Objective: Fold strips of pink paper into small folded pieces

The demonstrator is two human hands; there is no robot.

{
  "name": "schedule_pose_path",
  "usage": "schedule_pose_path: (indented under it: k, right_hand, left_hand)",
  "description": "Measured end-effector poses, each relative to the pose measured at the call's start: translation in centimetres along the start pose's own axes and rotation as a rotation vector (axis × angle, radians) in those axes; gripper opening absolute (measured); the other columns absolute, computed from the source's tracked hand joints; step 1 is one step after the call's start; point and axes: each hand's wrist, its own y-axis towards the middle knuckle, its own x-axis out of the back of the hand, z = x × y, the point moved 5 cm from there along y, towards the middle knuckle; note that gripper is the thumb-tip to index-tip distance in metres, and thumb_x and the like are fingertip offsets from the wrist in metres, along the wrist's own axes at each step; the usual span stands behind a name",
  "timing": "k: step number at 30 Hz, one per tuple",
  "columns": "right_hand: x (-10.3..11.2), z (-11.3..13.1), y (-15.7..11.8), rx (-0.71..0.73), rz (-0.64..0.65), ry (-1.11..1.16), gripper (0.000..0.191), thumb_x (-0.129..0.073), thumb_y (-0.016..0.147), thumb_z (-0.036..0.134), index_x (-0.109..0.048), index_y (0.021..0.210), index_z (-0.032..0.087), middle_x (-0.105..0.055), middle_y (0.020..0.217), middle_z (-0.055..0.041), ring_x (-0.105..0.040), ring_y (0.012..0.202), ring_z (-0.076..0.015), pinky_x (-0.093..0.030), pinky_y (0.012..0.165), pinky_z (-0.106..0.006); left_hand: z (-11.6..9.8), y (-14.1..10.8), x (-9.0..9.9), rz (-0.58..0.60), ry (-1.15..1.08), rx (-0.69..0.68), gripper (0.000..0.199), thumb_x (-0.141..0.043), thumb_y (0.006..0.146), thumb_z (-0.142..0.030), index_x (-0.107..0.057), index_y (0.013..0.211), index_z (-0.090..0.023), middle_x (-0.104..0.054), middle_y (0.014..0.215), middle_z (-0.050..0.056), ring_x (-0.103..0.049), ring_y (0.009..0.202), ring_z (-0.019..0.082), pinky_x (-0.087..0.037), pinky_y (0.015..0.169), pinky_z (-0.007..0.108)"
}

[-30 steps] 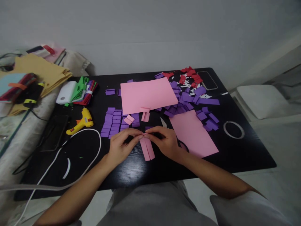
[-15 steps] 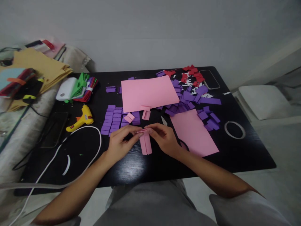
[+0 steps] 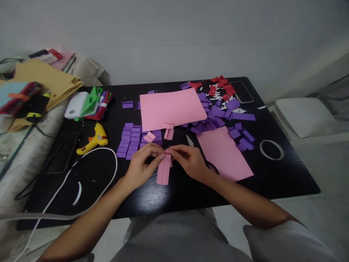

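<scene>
Between my two hands hangs a creased strip of pink paper (image 3: pixel 164 171), held by its upper end just above the table. My left hand (image 3: pixel 143 163) pinches that end between thumb and fingers. From the other side my right hand (image 3: pixel 189 160) grips the same end with its fingertips, which partly cover the fold. Just beyond my hands lie a small folded pink paper piece (image 3: pixel 169 133) and another small pink piece (image 3: pixel 149 137), the latter on rows of folded purple paper pieces (image 3: pixel 130 140). Scissors (image 3: pixel 190 140) lie by my right hand, their handles partly hidden.
A large pink sheet (image 3: pixel 171 109) lies at the back and another pink sheet (image 3: pixel 225 154) at the right. A yellow glue gun (image 3: pixel 98 138), a white cable (image 3: pixel 116 163) and a phone (image 3: pixel 64 151) are on the left. Red scraps (image 3: pixel 223 85) and a tape ring (image 3: pixel 272 150) sit right.
The pink strip has swung leftward and towards me, its lower end hanging a little lower. Both hands keep hold of its top, and my fingers have shifted slightly.
</scene>
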Motion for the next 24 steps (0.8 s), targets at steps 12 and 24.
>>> schedule_pose_path:
  k: [12,24]
  right_hand:
    - [-0.29,0.37,-0.12,-0.017,0.035,0.07,0.017,-0.07,0.096,0.035,-0.081,0.101,0.023,-0.083,0.095,-0.0025,-0.08,0.089,-0.0177,-0.066,0.081,-0.029]
    - [-0.28,0.46,-0.13,-0.006,-0.002,0.044,0.013,-0.076,0.091,0.032,-0.082,0.098,0.023,-0.084,0.098,-0.0024,-0.08,0.091,-0.0185,-0.066,0.085,-0.031]
  left_hand:
    - [0.47,-0.58,-0.22,-0.165,-0.08,0.084,0.01,-0.074,0.093,-0.025,-0.068,0.092,-0.018,-0.076,0.085,0.003,-0.072,0.074,0.013,-0.06,0.067,0.024]
    - [0.65,-0.75,0.06,-0.179,0.002,0.063,0.01,-0.079,0.089,-0.028,-0.074,0.092,-0.019,-0.077,0.083,0.002,-0.071,0.07,0.013,-0.06,0.066,0.023]
